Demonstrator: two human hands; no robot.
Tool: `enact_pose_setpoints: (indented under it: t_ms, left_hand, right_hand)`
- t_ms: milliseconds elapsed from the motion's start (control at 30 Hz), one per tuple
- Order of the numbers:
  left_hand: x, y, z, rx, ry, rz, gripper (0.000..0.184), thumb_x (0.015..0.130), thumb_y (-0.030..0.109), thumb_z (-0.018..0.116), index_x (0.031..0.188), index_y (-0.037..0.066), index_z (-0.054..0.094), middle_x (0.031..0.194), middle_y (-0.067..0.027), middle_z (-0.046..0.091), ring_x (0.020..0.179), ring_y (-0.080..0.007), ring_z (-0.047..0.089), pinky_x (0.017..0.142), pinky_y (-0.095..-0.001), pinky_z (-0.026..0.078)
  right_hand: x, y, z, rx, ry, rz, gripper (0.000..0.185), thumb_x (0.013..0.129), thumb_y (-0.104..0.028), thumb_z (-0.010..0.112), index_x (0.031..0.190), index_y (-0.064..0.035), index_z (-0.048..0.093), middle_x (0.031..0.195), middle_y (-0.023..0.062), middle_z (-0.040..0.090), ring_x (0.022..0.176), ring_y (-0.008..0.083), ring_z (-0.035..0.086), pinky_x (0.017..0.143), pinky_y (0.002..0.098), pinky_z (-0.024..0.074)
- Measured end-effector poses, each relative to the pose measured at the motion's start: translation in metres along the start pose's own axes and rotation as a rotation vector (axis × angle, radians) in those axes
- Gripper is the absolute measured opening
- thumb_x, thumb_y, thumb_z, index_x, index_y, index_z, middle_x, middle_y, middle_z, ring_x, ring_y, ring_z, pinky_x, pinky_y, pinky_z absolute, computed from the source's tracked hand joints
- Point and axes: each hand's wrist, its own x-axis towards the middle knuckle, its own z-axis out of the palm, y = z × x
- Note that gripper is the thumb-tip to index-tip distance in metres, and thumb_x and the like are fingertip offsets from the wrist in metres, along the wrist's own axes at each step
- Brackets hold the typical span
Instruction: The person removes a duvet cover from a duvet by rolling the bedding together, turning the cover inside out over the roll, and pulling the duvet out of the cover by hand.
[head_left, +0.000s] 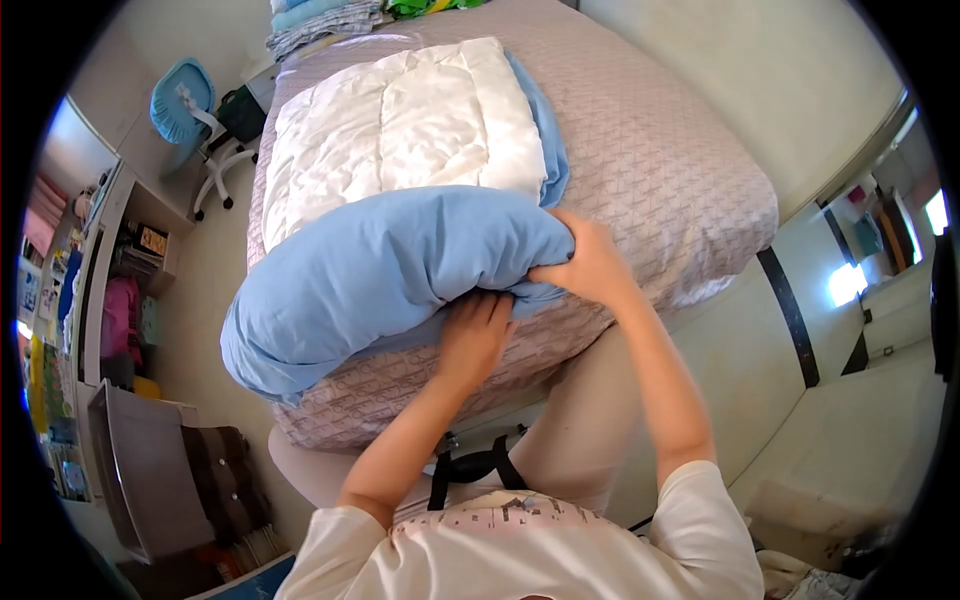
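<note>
The cover [390, 265] — blue, bunched into a thick roll — lies across the near end of the bed [670, 180], just beyond your left hand [477, 335] and left of your right hand [590, 262]. The right clasps its right end; the left, nearby, is tucked under its near edge, grip hidden. A white quilt [410, 120] lies beyond.

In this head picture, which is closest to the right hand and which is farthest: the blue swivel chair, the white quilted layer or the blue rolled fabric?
1. Blue rolled fabric: right hand grips its right end.
2. White quilted layer: just beyond the roll, on the bed.
3. Blue swivel chair: farthest, on the floor left of the bed.
</note>
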Motion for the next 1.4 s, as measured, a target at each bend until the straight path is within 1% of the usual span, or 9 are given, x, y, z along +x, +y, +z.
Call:
enact_pose_setpoints:
  t_ms: [367, 467, 700, 767, 833, 900, 1100, 1267, 1400]
  left_hand:
    - [0.026, -0.035, 0.048, 0.092, -0.014, 0.106, 0.048, 0.089, 0.031, 0.067, 0.126, 0.000, 0.060, 0.123, -0.0187, 0.059, 0.113, -0.0354, 0.056, 0.101, -0.0496, 0.043]
    - [0.014, -0.086, 0.037, -0.718, -0.027, -0.568, 0.048, 0.089, 0.032, 0.067, 0.126, 0.002, 0.061, 0.123, -0.0197, 0.060, 0.114, -0.0372, 0.056, 0.100, -0.0528, 0.044]
    - [-0.041, -0.014, -0.012, 0.086, -0.335, -0.081, 0.054, 0.085, 0.026, 0.073, 0.131, 0.004, 0.056, 0.134, -0.0194, 0.056, 0.130, -0.0387, 0.048, 0.110, -0.0514, 0.034]
    - [-0.088, -0.018, -0.048, 0.128, 0.167, 0.294, 0.062, 0.079, 0.032, 0.080, 0.130, 0.006, 0.058, 0.137, -0.0150, 0.056, 0.133, -0.0385, 0.044, 0.112, -0.0541, 0.031]
    - [-0.128, -0.024, -0.076, 0.615, 0.636, 0.121, 0.067, 0.080, 0.035, 0.080, 0.137, 0.012, 0.054, 0.140, -0.0132, 0.053, 0.138, -0.0372, 0.038, 0.110, -0.0540, 0.034]
    - [-0.134, -0.030, -0.110, 0.529, 0.712, -0.524, 0.096, 0.072, 0.029, 0.087, 0.151, 0.011, 0.034, 0.153, -0.0196, 0.035, 0.145, -0.0433, 0.024, 0.116, -0.0582, 0.024]
    - [-0.126, -0.091, -0.117, 0.087, 0.767, -0.554, 0.133, 0.059, 0.019, 0.094, 0.157, 0.007, 0.005, 0.159, -0.0264, 0.013, 0.147, -0.0453, 0.019, 0.120, -0.0541, 0.021]
    - [-0.101, -0.131, -0.147, -0.002, 0.823, -0.540, 0.090, 0.060, 0.013, 0.090, 0.140, 0.004, 0.049, 0.126, -0.0179, 0.062, 0.115, -0.0372, 0.062, 0.106, -0.0478, 0.045]
    - [-0.108, -0.166, -0.202, 0.199, 0.655, -0.180, 0.075, 0.055, 0.001, 0.085, 0.125, 0.004, 0.059, 0.121, -0.0166, 0.064, 0.111, -0.0373, 0.063, 0.102, -0.0460, 0.048]
  right_hand:
    - [0.016, -0.023, -0.009, 0.687, -0.113, 0.322, 0.042, 0.060, -0.010, 0.073, 0.100, 0.0030, 0.073, 0.090, 0.0130, 0.072, 0.081, 0.0232, 0.066, 0.078, 0.0314, 0.0517]
    - [0.013, -0.028, -0.032, 0.690, -0.222, 0.352, 0.041, 0.060, -0.008, 0.070, 0.100, 0.0018, 0.073, 0.089, 0.0115, 0.071, 0.083, 0.0222, 0.064, 0.081, 0.0296, 0.0490]
    - [0.013, 0.048, -0.050, 0.117, -0.523, 0.433, 0.064, 0.056, -0.005, 0.078, 0.120, -0.0040, 0.067, 0.112, 0.0099, 0.070, 0.111, 0.0253, 0.059, 0.098, 0.0337, 0.0433]
    - [-0.004, 0.040, -0.055, 0.096, -0.517, 0.393, 0.077, 0.057, 0.000, 0.078, 0.132, -0.0049, 0.061, 0.120, 0.0083, 0.068, 0.119, 0.0244, 0.057, 0.105, 0.0358, 0.0406]
    - [-0.023, 0.034, -0.049, 0.043, -0.192, 0.081, 0.085, 0.061, -0.008, 0.079, 0.141, -0.0059, 0.052, 0.132, 0.0147, 0.062, 0.126, 0.0317, 0.053, 0.110, 0.0426, 0.0374]
    - [-0.036, 0.007, -0.019, -0.168, 0.086, -0.038, 0.091, 0.061, -0.008, 0.080, 0.146, -0.0076, 0.045, 0.140, 0.0156, 0.054, 0.131, 0.0345, 0.048, 0.113, 0.0454, 0.0338]
    - [-0.061, -0.072, 0.086, -0.690, 0.282, -0.282, 0.106, 0.060, -0.009, 0.085, 0.152, -0.0097, 0.034, 0.154, 0.0186, 0.037, 0.140, 0.0412, 0.036, 0.116, 0.0538, 0.0268]
    - [-0.028, -0.032, 0.075, -0.512, 0.236, -0.271, 0.110, 0.053, -0.012, 0.090, 0.150, -0.0162, 0.039, 0.137, 0.0168, 0.055, 0.126, 0.0377, 0.049, 0.111, 0.0525, 0.0332]
    - [0.007, -0.031, -0.003, -0.581, 0.050, -0.299, 0.085, 0.055, -0.012, 0.088, 0.135, -0.0157, 0.057, 0.117, 0.0118, 0.066, 0.113, 0.0311, 0.057, 0.106, 0.0465, 0.0355]
